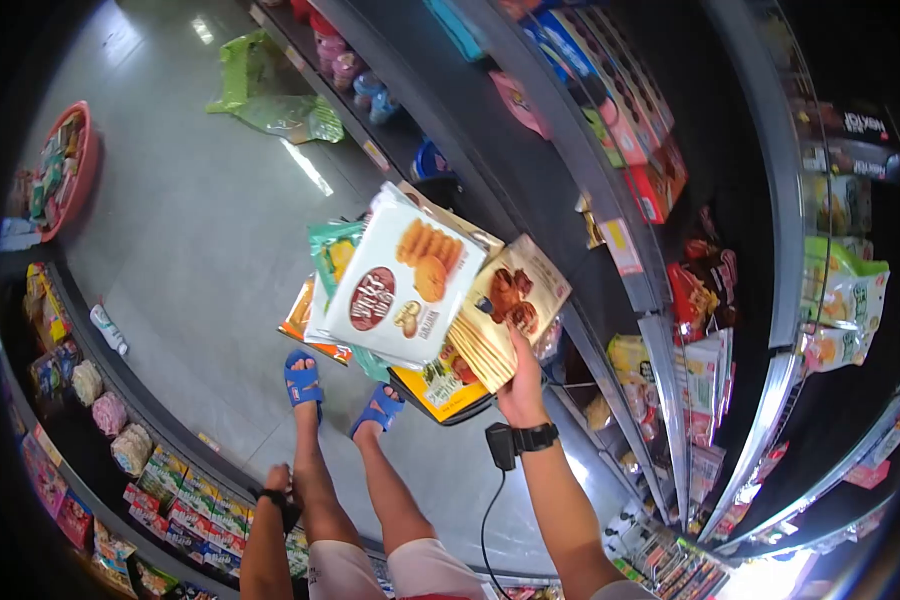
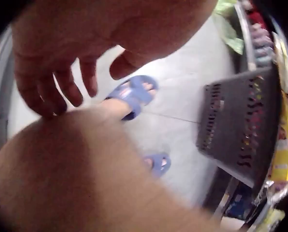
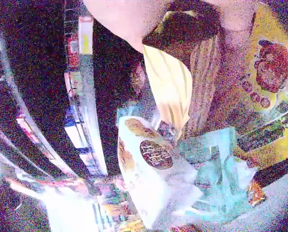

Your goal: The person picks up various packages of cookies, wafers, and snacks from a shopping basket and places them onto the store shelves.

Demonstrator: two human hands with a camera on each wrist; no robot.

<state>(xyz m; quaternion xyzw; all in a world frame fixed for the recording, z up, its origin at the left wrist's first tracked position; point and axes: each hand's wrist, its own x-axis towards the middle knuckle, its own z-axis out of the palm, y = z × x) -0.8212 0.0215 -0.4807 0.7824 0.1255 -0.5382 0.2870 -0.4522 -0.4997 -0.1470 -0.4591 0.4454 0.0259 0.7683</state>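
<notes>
My right hand (image 1: 522,388) grips the edge of a cream snack bag (image 1: 525,290) with stripes and a picture of chocolate cookies. In the right wrist view the striped bag (image 3: 170,84) bends between thumb and fingers. Beside it lies a white cookie bag (image 1: 395,285) with a red-brown oval label. Under these are a green bag (image 1: 332,245) and a yellow package (image 1: 440,390). They heap over a grey plastic basket (image 2: 223,125), mostly hidden from the head view. My left hand (image 1: 278,482) hangs by the leg, its fingers loosely curled around nothing.
Shelves of snacks (image 1: 660,330) rise close on the right. A lower curved shelf (image 1: 160,400) with boxes and bags runs along the left. On the floor stand a red tub (image 1: 88,185) of packets and a green plastic bag (image 1: 270,95). Blue sandals (image 1: 303,380) are below the basket.
</notes>
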